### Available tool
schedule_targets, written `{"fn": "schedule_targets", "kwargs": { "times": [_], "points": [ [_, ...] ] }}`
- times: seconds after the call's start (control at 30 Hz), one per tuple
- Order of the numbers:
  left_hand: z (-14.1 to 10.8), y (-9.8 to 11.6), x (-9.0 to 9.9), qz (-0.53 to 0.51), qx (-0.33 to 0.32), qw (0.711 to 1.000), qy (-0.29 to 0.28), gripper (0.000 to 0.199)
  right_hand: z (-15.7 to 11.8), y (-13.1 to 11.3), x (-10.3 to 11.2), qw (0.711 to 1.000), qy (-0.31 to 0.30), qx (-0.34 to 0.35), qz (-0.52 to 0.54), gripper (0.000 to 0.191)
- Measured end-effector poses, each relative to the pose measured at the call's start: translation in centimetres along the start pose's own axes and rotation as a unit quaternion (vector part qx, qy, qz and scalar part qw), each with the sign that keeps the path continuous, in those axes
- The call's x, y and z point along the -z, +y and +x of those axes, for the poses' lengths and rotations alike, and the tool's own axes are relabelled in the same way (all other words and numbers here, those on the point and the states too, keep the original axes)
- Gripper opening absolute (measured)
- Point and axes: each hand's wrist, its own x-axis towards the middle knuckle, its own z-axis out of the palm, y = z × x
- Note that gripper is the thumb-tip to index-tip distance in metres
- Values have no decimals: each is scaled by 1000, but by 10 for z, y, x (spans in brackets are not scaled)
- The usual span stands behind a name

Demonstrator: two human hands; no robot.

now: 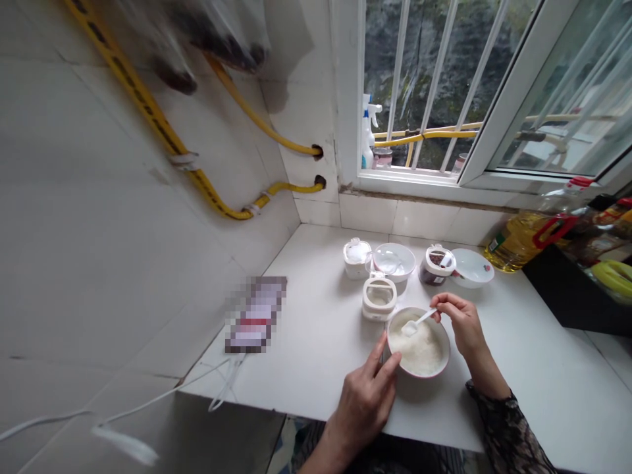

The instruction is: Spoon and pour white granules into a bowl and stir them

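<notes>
A white bowl (pixel 445 352) with a thin red rim stands near the counter's front edge, filled with off-white powder (pixel 419 349). Pinched in my right hand (pixel 461 322) is a small white plastic spoon (pixel 417 324), its scoop over the powder at the bowl's far left. My left hand (pixel 368 388) holds the bowl by its near left side, thumb at the rim and index finger along the outside wall. Just behind the bowl sits a clear seasoning jar (pixel 379 299) with a white lid frame and pale contents.
Farther back are a jar of white grains (pixel 356 258), a white dish (pixel 395 260), a jar with dark contents (pixel 437 264) and a shallow bowl (pixel 471 266). An oil bottle (pixel 518 240) and a black box (pixel 548 286) stand right. A blurred phone (pixel 257 316) leans left, with a white cable.
</notes>
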Motion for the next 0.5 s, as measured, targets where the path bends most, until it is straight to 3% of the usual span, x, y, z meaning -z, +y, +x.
{"fn": "schedule_targets", "kwargs": {
  "times": [0.37, 0.5],
  "points": [
    [-1, 0, 1, -19, 9, 1000, -9, 46, 2, 3, -4, 999, 16, 0, 51, 11],
    [-1, -1, 0, -22, 5, 1000, -5, 46, -2, 0, -16, 996, 44, 73, 39, 14]
  ]
}}
